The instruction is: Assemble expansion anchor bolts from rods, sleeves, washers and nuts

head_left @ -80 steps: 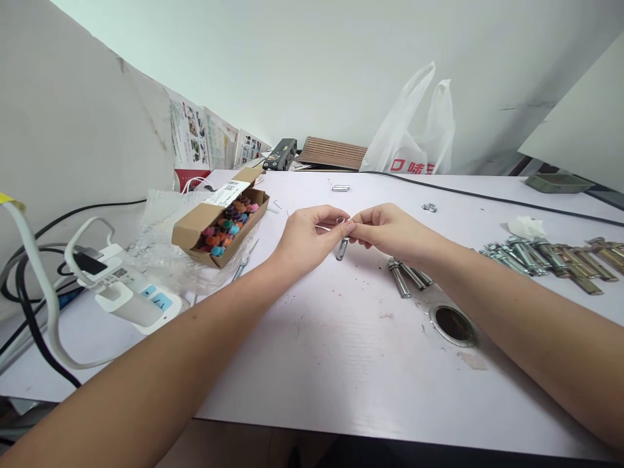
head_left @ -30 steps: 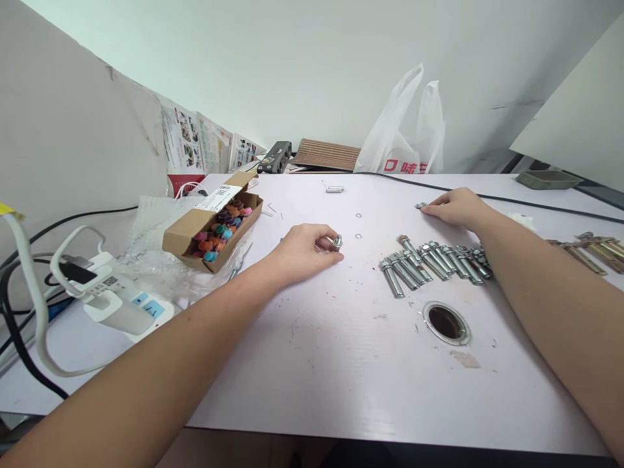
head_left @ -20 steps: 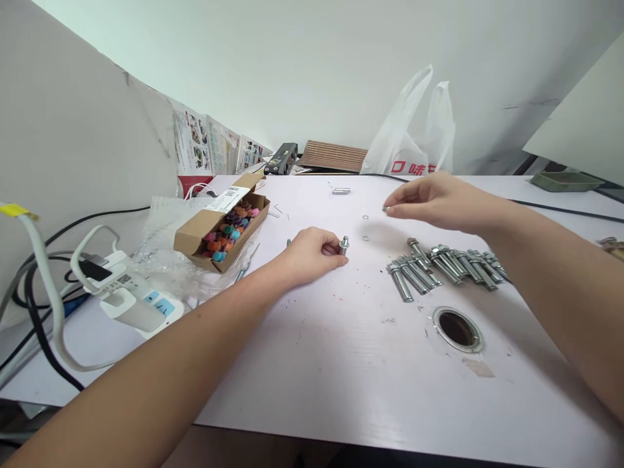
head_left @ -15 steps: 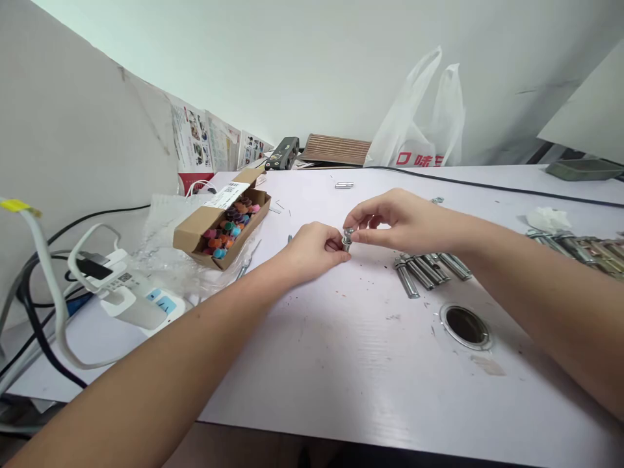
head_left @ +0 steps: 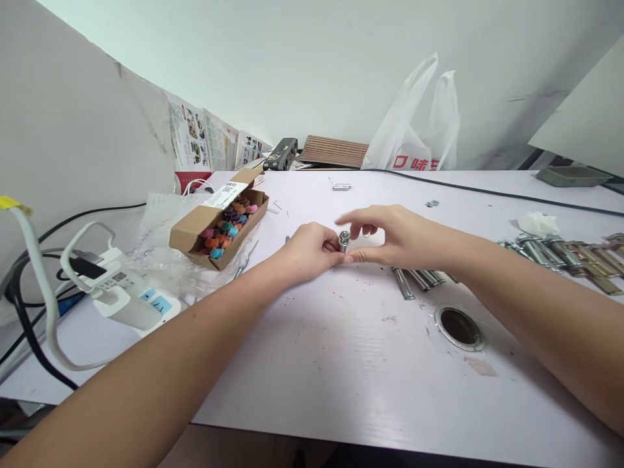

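Observation:
Mid-table, my left hand point(head_left: 316, 248) grips a silver expansion bolt point(head_left: 344, 239) between thumb and fingers. The bolt stands upright, its nut end on top and its lower part hidden by the fingers. Around it curves my right hand point(head_left: 385, 235), open, with the index finger raised above the nut and the thumb tip close to the bolt's near side; whether the thumb touches is hard to tell. Several silver expansion bolts point(head_left: 403, 284) lie just beneath my right wrist, partly covered by it. Two small nuts point(head_left: 431, 203) rest behind that hand.
At left, a cardboard box point(head_left: 195, 227) of colourful capped pieces sits on bubble wrap, near a white power strip point(head_left: 131, 292). More bolts point(head_left: 550, 250) lie at right. A cable hole point(head_left: 459, 327) opens in the white table. A plastic bag point(head_left: 414, 123) stands behind; a metal sleeve point(head_left: 342, 187) lies farther back.
My right fingers have come off the top of the bolt and spread apart, the index finger lifting to the left. My left hand keeps its hold. The view has shifted slightly.

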{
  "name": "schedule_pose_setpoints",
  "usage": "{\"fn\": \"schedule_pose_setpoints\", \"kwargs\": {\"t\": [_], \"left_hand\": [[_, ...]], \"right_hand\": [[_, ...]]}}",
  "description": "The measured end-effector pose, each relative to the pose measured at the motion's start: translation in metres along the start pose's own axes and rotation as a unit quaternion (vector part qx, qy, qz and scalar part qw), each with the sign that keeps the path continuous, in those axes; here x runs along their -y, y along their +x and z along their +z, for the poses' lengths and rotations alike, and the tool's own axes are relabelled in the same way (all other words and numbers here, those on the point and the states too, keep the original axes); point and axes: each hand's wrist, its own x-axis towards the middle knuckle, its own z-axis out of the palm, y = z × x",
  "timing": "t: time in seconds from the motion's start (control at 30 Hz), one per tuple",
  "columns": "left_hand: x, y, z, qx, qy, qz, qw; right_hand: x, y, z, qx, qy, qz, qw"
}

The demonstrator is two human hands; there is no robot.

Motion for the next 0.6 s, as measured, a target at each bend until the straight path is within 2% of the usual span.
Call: {"fn": "schedule_pose_setpoints", "kwargs": {"t": [0.07, 0.2, 0.3, 0.33, 0.43, 0.5, 0.53, 0.6], "left_hand": [[0.000, 0.000, 0.000, 0.003, -0.004, -0.004, 1.000], [0.000, -0.001, 0.001, -0.001, -0.001, -0.011, 1.000], [0.000, -0.001, 0.000, -0.002, 0.007, -0.006, 1.000], [0.000, 0.000, -0.001, -0.003, 0.009, -0.008, 1.000], [-0.001, 0.000, -0.003, 0.000, 0.010, -0.013, 1.000], [-0.002, 0.001, -0.004, 0.004, 0.013, -0.010, 1.000], [-0.002, 0.001, -0.004, 0.005, 0.013, -0.007, 1.000], [0.000, 0.001, -0.003, 0.003, 0.014, -0.004, 1.000]], "right_hand": [[0.001, -0.003, -0.003, -0.012, 0.017, 0.004, 1.000], [0.003, -0.007, 0.000, -0.083, 0.098, 0.062, 0.990], [0.000, -0.007, 0.009, -0.045, 0.171, 0.084, 0.981], [-0.002, -0.006, 0.012, -0.052, 0.190, 0.097, 0.976], [-0.007, -0.006, 0.016, -0.176, 0.243, 0.133, 0.945], [-0.008, -0.005, 0.017, -0.216, 0.268, 0.150, 0.927], [-0.007, -0.005, 0.018, -0.202, 0.280, 0.153, 0.926], [-0.004, -0.006, 0.020, -0.125, 0.295, 0.153, 0.935]]}}
